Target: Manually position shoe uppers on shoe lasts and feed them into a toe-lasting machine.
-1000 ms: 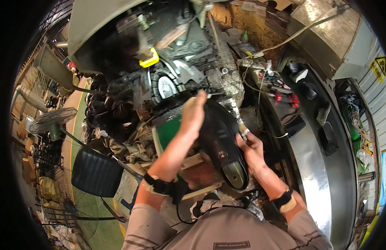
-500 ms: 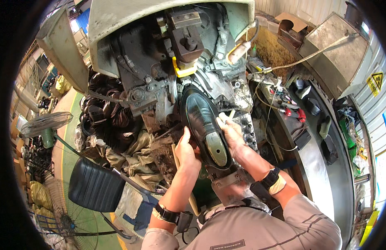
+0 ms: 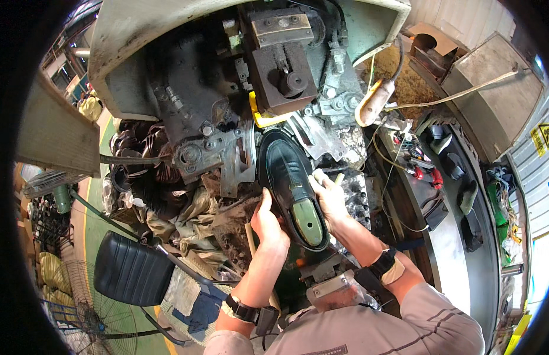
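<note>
A black leather shoe upper (image 3: 283, 168) sits on a green shoe last (image 3: 308, 222), whose round hole faces up at the heel end. My left hand (image 3: 268, 222) grips its left side, thumb along the edge. On the opposite side my right hand (image 3: 330, 198) is closed round it; the fingers underneath are hidden. The toe points away from me, at the metal jaws (image 3: 242, 154) of a machine, just below a yellow bracket (image 3: 265, 115). Above that hangs a dark steel block (image 3: 283, 77). Whether the toe touches the jaws, I cannot tell.
Left of the machine lies a heap of dark shoe parts (image 3: 144, 160). A black chair (image 3: 132, 269) and a fan (image 3: 91, 313) stand at the lower left. A bench (image 3: 458, 260) with shoe pieces runs along the right. A corded handle (image 3: 375, 103) hangs near the machine's right side.
My view has moved closer to the machine, so its head looks larger. Both hands keep hold of the shoe, which stays at the jaws with its toe away from me.
</note>
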A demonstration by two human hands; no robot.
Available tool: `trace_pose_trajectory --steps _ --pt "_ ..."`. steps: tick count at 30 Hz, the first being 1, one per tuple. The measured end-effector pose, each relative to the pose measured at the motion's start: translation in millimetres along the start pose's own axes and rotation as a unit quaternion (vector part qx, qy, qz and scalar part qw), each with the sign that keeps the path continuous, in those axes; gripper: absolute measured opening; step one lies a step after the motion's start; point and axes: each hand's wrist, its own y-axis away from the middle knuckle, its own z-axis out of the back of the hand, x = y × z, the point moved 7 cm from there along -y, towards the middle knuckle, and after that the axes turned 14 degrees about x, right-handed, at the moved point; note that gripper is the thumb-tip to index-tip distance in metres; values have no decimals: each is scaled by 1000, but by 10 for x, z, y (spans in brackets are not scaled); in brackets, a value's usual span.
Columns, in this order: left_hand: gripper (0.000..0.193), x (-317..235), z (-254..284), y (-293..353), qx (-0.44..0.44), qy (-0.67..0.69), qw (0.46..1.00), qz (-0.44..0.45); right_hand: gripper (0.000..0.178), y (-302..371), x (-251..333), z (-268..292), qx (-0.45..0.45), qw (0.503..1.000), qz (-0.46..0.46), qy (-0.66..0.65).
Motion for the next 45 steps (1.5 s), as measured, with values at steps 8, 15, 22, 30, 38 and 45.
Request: trace_pose_trajectory --steps 8,15,22,30,38,45 --pt "34 121 59 -93 3 32 999 -16 39 -58 -78 106 -32 998 -32 -36" --pt "31 182 118 -289 0 37 995 -94 49 -235 -205 177 59 998 -1 -31" --pt "31 236 181 -356 -20 6 992 -123 59 -349 -264 333 32 997 71 8" --pt "37 263 192 -406 0 46 996 -81 90 -247 -183 183 -18 999 -6 -32" --pt "40 352 110 -434 72 136 988 9 69 -139 -82 -57 57 987 -58 -136" --pt "41 -47 549 -322 31 -109 994 -1 37 -141 -81 518 28 987 -122 100"
